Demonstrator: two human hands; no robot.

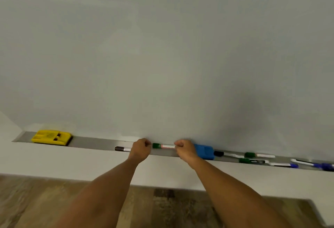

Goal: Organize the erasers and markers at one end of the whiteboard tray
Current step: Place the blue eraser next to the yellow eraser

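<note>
A grey whiteboard tray (pixel 90 141) runs along the foot of the whiteboard. A yellow eraser (pixel 51 137) lies at its left end. My left hand (pixel 141 149) is curled over the right end of a black-capped marker (pixel 122 149) lying in the tray. My right hand (pixel 184 149) pinches the right end of a green-capped marker (pixel 163 146), which lies between my two hands. A blue eraser (pixel 205 151) sits just right of my right hand, partly hidden by it.
Further right the tray holds another black-capped marker (pixel 219 153), two green-capped markers (pixel 250 154) (pixel 244 160) and blue-capped markers (pixel 292 164). The whiteboard (pixel 162 56) is blank. A white wall strip and a wooden floor (pixel 162 209) lie below.
</note>
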